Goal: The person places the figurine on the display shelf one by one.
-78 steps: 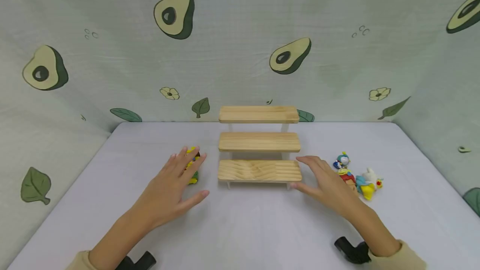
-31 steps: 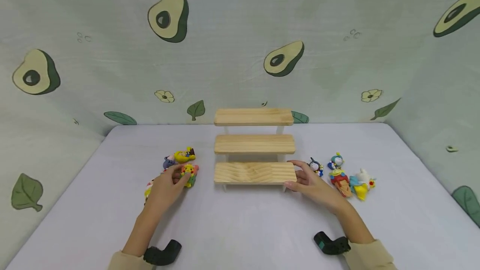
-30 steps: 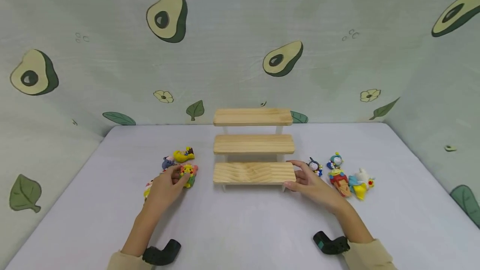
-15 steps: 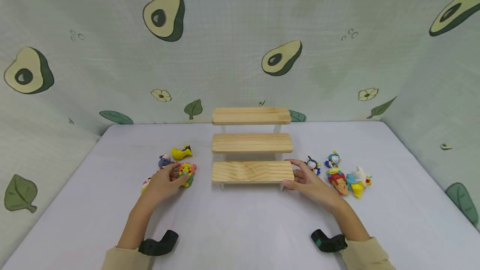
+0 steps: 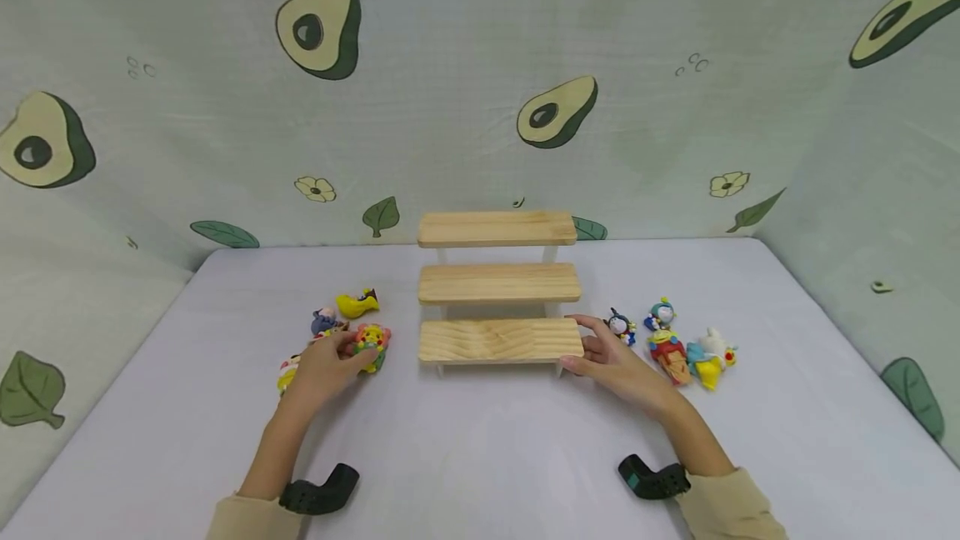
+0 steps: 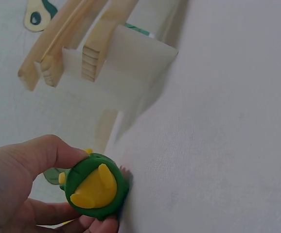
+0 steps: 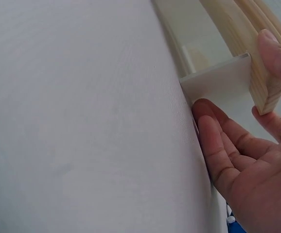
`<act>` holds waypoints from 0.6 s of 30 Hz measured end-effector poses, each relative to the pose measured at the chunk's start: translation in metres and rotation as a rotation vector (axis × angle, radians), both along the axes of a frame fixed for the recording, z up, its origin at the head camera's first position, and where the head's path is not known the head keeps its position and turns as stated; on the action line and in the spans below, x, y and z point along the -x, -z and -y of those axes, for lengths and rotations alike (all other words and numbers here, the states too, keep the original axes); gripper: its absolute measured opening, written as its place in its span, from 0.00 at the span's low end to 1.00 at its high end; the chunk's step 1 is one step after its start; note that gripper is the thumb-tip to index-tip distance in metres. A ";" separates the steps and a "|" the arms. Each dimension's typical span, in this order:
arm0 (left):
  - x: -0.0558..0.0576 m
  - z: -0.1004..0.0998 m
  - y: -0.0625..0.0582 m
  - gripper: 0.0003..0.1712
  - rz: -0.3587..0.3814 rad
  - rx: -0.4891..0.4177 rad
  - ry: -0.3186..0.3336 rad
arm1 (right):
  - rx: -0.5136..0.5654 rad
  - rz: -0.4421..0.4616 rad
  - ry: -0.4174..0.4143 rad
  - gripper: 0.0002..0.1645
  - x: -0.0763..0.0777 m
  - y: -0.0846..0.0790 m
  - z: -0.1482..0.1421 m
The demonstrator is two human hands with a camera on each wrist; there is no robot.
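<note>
Toy in Left Hand, Shelf End in Right

Green-and-yellow toy [image 5: 371, 342]: lay left of the shelf, pinched by thumb and curled fingers of the left hand [image 5: 327, 367], which earlier was spread wide. Shelf [image 5: 499, 283], three wooden boards: lowest board's right end was gripped by the right hand [image 5: 618, 361], thumb in front; earlier, that hand stood more open. Penguin toy [image 5: 620, 326]: had come into view beyond the right hand. Table [image 5: 480, 457]: white.

L sleeve [image 5: 253, 518] & R sleeve [image 5: 729, 507] plain beige; L wrist mount [image 5: 322, 493] & R wrist mount [image 5: 657, 480] blk, elbow-bent; R one w/ sm. teal patch [image 5: 633, 481], shape hard to tell
</note>
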State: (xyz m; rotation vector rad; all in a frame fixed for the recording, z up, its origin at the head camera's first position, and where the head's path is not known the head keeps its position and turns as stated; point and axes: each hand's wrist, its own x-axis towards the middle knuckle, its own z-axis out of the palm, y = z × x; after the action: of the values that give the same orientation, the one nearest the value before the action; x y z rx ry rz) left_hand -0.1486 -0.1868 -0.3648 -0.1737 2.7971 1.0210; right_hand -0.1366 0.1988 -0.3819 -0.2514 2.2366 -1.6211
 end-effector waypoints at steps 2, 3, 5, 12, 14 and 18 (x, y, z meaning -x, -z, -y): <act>0.000 0.000 0.002 0.34 -0.003 -0.007 -0.005 | 0.004 0.002 0.002 0.42 0.000 0.000 0.000; 0.000 0.000 0.003 0.34 -0.005 -0.010 -0.006 | 0.007 0.003 0.002 0.42 0.000 0.000 0.000; 0.000 0.000 0.004 0.34 -0.013 -0.012 -0.006 | 0.008 0.006 0.001 0.42 0.001 0.001 0.000; 0.000 -0.002 0.003 0.35 -0.018 -0.013 -0.014 | 0.004 0.000 0.002 0.42 0.000 0.002 0.000; 0.000 -0.002 0.002 0.35 -0.021 -0.016 -0.014 | 0.006 -0.003 0.001 0.42 0.000 0.002 0.000; -0.001 -0.003 -0.003 0.34 -0.049 -0.051 -0.017 | 0.009 -0.006 0.000 0.42 0.000 0.002 0.001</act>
State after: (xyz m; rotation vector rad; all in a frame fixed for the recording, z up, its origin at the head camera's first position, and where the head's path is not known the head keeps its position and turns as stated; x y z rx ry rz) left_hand -0.1479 -0.1838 -0.3621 -0.1681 2.8145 1.1133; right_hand -0.1368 0.1979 -0.3838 -0.2595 2.2341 -1.6329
